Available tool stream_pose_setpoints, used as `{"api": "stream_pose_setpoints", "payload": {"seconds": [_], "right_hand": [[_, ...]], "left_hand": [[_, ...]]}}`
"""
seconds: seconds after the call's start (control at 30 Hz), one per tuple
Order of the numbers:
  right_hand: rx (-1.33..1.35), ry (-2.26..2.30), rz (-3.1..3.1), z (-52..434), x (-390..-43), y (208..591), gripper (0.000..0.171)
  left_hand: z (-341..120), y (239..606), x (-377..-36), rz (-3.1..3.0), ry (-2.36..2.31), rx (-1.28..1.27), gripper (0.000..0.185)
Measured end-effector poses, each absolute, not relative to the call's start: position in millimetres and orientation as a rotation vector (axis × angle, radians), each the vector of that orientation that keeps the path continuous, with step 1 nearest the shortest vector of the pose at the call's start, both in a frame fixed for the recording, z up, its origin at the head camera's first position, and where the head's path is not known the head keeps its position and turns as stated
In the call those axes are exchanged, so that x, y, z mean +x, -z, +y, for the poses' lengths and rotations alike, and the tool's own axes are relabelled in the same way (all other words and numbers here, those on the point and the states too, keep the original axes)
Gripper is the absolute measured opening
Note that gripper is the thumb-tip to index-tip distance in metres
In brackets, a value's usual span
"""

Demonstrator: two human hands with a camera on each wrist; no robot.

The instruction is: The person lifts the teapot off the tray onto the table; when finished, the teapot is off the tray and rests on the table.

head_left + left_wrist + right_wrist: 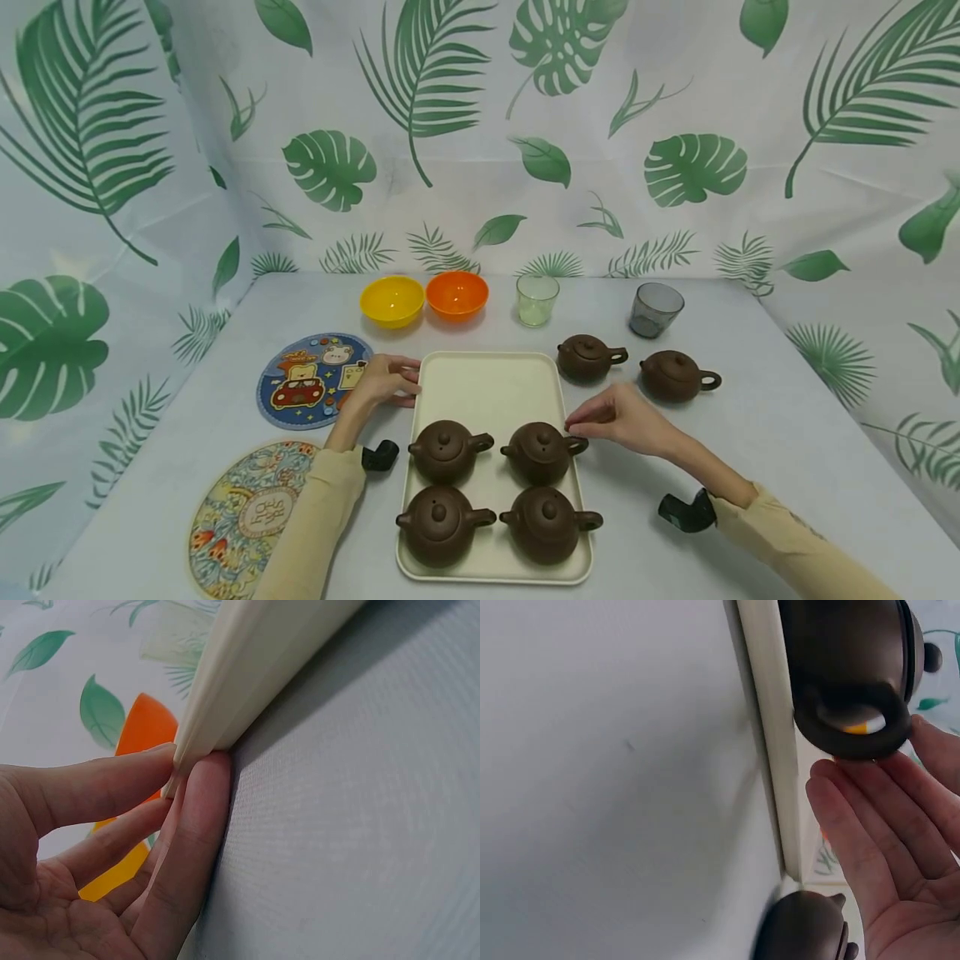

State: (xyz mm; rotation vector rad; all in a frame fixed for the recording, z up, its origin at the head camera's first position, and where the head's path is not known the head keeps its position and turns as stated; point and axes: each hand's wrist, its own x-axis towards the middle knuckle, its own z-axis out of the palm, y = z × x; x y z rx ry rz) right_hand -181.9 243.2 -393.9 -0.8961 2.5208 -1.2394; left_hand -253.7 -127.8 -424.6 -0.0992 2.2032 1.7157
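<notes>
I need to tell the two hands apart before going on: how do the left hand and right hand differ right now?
The left hand pinches the left rim of the tray; the right hand lies open with straight fingers at the handle of a tray teapot. The left hand's grip sits further back than the right hand. Both hands are at the tray's edges.

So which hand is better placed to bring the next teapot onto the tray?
Probably the right hand: both loose teapots sit on its side, while the left hand holds the tray edge.
</notes>
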Motion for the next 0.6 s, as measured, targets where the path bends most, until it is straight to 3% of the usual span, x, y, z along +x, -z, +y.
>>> {"api": "stream_pose_setpoints", "payload": {"seconds": [0.6], "right_hand": [[-0.85,1.279,2.515,239,-163,399,0.016]], "left_hand": [[-126,424,-251,2.226,-1.722,-0.128,0.047]]}}
